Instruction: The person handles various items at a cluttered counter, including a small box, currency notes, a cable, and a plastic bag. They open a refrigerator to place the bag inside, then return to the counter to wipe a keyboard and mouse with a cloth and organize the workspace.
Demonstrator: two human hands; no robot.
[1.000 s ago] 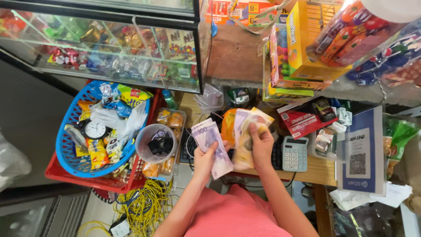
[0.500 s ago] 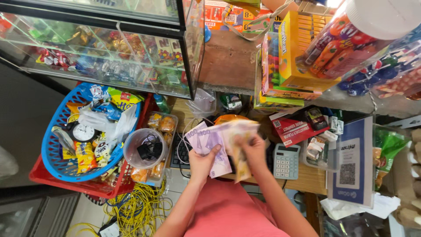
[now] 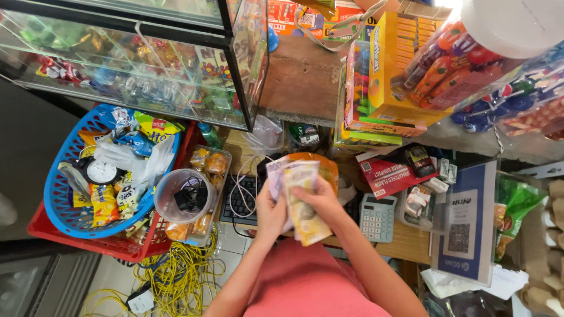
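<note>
Round blue plastic basket [image 3: 59, 217] of snack packets, red plastic crate [image 3: 88, 243], pale green desk calculator [image 3: 376, 218], tangled yellow cable [image 3: 176, 276], glass display case [image 3: 147, 58]

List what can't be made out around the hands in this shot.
Head view:
- Banknotes: how many is unclear, since they overlap and both hands cover them.
- Left hand and right hand: fingertips hidden behind the notes.
- Keyboard: mostly covered by hands and cables.
- Calculator: keys too small to read.

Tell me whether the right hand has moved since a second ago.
Yes. The right hand has moved left, away from the calculator, to meet the left hand over the banknotes.
</note>
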